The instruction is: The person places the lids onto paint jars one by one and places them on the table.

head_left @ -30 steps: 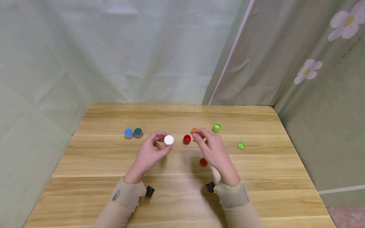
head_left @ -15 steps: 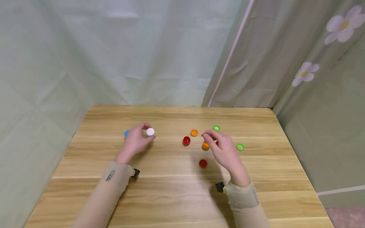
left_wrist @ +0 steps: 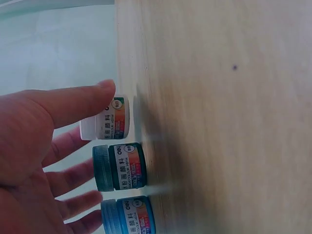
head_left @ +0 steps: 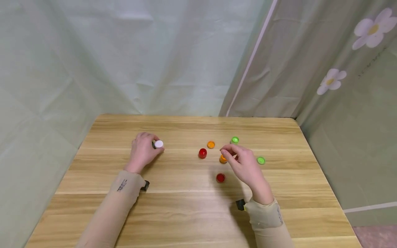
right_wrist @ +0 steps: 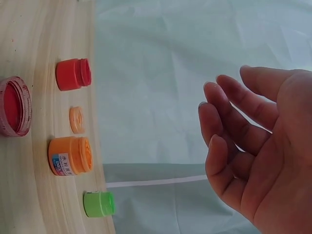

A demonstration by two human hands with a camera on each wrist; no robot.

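With thumb and fingers my left hand grips a white-capped paint jar at the left of the table. In the left wrist view a teal paint jar and a blue paint jar stand in a row beside it, all with lids on. Whether the white jar touches the table I cannot tell. My right hand hovers over the table, fingers loosely curled and holding nothing. Nearest to it is an orange paint jar, lid off. A red paint jar stands further left, also uncapped.
An orange lid lies behind the orange jar. A dark red lid lies in front, inside up. At the right are an uncapped green paint jar and its green lid. Curtains hang behind the wooden table.
My left hand has carried the white-capped jar leftward to the teal and blue jars, now hidden behind it in the head view. My right hand has shifted slightly right.
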